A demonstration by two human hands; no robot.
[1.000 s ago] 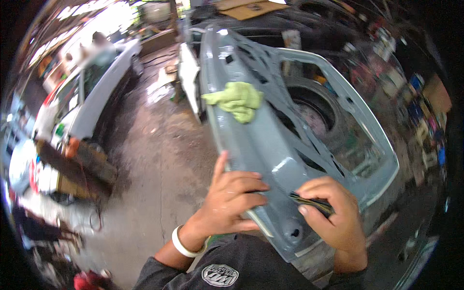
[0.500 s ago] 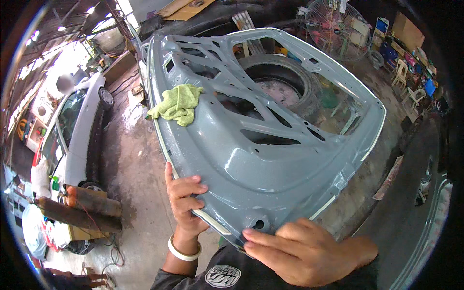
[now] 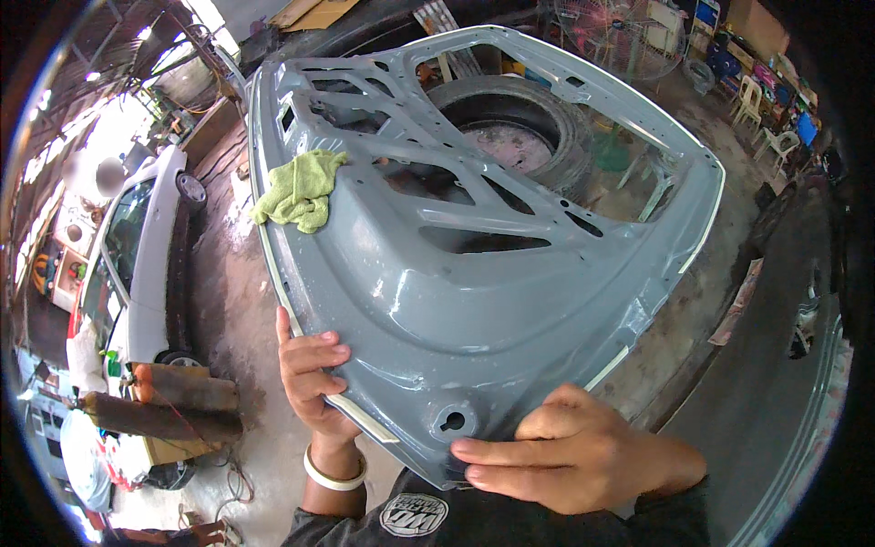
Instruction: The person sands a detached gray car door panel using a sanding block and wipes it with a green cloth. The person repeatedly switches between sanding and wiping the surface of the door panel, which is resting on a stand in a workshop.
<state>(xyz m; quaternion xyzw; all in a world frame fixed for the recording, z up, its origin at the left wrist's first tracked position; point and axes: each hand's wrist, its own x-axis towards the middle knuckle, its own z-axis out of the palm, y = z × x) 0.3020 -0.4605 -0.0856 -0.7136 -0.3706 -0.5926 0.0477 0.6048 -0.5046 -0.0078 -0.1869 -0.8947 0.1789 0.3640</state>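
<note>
A large grey-coated car tailgate (image 3: pixel 410 310) lies inner side up in front of me, with a window opening and several cut-outs. My left hand (image 3: pixel 314 378) is closed round its near left edge, fingers on top, beside a pale strip along the rim. At the near corner, next to a round hole, my right hand (image 3: pixel 574 451) presses its extended fingers together on the surface. A small dark patch shows under those fingertips; what it is, I cannot make out. A crumpled green cloth (image 3: pixel 301 191) rests on the panel's left edge.
Through the window opening a tyre (image 3: pixel 570 137) shows beneath the panel. On the left stand a silver car (image 3: pixel 150 246) and gas cylinders (image 3: pixel 164 415). A caged fan (image 3: pixel 620 36) and plastic chairs (image 3: pixel 747 100) are at the far right. A dark car panel (image 3: pixel 756 365) runs along the right.
My view has shifted, so the tailgate and cloth appear farther left and higher. The right fingers have slid slightly along the near corner. My left hand keeps its hold on the edge.
</note>
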